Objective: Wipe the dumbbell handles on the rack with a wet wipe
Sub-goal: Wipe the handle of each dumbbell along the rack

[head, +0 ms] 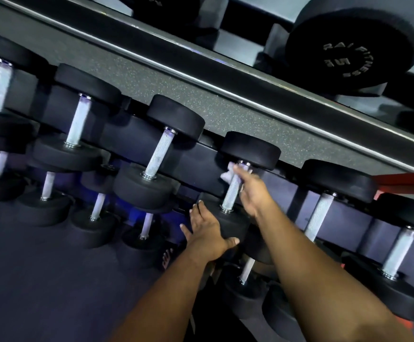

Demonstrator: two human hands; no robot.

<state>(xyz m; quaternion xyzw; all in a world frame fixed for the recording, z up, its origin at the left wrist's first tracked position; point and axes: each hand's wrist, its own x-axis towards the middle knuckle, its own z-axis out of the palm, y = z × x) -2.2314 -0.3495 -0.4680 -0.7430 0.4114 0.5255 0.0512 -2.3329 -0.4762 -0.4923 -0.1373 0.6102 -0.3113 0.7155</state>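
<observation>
A row of black dumbbells with silver knurled handles lies on the dark rack (201, 166). My right hand (251, 191) holds a white wet wipe (228, 172) against the far end of one handle (231, 193), just below the dumbbell's far head (250, 149). My left hand (207, 230) grips the near head (233, 222) of the same dumbbell, fingers spread over it and thumb on its right side. Both forearms reach in from the bottom of the view.
Neighbouring dumbbells lie left (159, 154) and right (322, 213) of the one I touch, with a lower tier of dumbbells (246, 270) beneath. Speckled floor (225, 114) lies beyond the rack. A large dumbbell (349, 50) sits at top right, red frame (403, 181) at right.
</observation>
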